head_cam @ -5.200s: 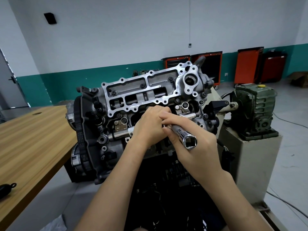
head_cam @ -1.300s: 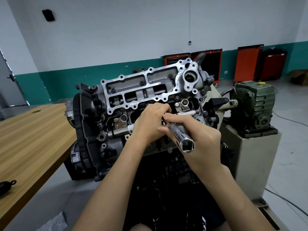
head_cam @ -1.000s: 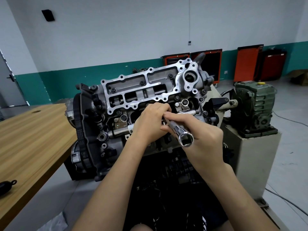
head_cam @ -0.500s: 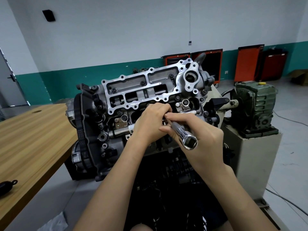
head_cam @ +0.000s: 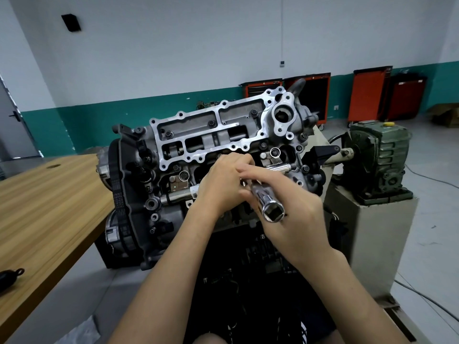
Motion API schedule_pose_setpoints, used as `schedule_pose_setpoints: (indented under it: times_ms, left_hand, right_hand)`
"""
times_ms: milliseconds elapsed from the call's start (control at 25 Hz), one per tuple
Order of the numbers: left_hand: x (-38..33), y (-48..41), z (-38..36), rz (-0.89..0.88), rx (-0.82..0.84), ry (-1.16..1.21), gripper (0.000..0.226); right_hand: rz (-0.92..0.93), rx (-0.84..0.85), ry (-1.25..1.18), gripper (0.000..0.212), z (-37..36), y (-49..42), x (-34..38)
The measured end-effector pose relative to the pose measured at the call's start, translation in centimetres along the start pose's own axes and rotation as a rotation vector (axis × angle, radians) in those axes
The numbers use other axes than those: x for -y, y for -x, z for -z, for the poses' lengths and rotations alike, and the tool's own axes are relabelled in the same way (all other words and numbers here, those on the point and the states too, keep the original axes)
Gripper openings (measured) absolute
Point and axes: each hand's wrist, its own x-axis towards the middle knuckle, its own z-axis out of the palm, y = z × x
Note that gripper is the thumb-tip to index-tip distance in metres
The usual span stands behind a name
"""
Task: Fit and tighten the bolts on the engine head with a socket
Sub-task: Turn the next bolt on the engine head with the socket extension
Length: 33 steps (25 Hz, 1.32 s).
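Working the socket (head_cam: 262, 197) at the lower front of the engine head (head_cam: 211, 130), which sits tilted just beside the wooden desk (head_cam: 49, 194). Right grip (head_cam: 298, 217) is curled round the chrome shaft, with the hollow end pointing back at the camera. Left grip (head_cam: 221, 184) is curled over the far tip against the head, touching the right fingers. Can't tell what it's actually pinching, if anything. Green gearbox (head_cam: 377, 155) sits off to the right.

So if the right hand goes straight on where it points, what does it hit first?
The left hand, right against its fingertips to the upper left. The engine head lies beyond; depth is unclear. The right hand grips the socket tool along that line.
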Motion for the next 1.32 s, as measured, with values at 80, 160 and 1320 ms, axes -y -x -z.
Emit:
schedule_pose_setpoints:
  times_ms: [80, 160, 1320]
  left_hand:
    - [-0.6, 0.3, 0.6, 0.007, -0.023, 0.023, 0.015]
    - [-1.0, 0.6, 1.0, -0.09, -0.204, -0.032, 0.022]
    - [-0.3, 0.1, 0.2, 0.021, -0.015, 0.016, 0.022]
  right_hand:
    - [0.021, 0.073, -0.019, 0.032, -0.1, 0.0, 0.2]
    - [0.001, 0.023, 0.007, 0.032, 0.2, -0.3, -0.2]
    - [-0.031, 0.034, 0.034, 0.034, -0.6, -0.1, -0.5]
